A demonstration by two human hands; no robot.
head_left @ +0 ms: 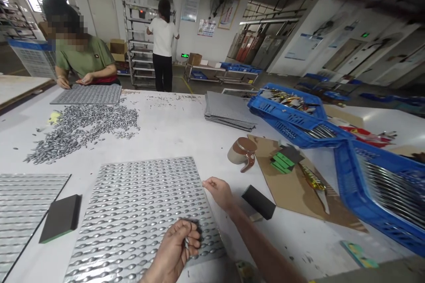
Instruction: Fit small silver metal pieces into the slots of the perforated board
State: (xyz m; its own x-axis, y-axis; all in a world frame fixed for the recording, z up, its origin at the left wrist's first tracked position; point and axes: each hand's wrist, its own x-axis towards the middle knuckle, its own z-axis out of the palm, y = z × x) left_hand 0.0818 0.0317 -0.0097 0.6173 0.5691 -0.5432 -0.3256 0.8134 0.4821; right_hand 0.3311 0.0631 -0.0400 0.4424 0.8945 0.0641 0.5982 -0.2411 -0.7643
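A grey moulded tray (142, 212) filled with rows of small silvery metal pieces lies on the white table in front of me. My left hand (175, 250) is closed over the tray's near right corner and pinches a few small metal pieces. My right hand (217, 192) rests at the tray's right edge, fingers curled and touching the rim. A loose heap of the same metal pieces (83, 128) lies farther back on the left.
A second filled tray (23, 212) and a dark sanding block (61, 217) lie left. Another dark block (259, 202), a tape roll (244, 152), cardboard and blue crates (292, 112) stand right. Empty trays (227, 112) are stacked behind. A seated person (81, 59) works opposite; another stands at a rack.
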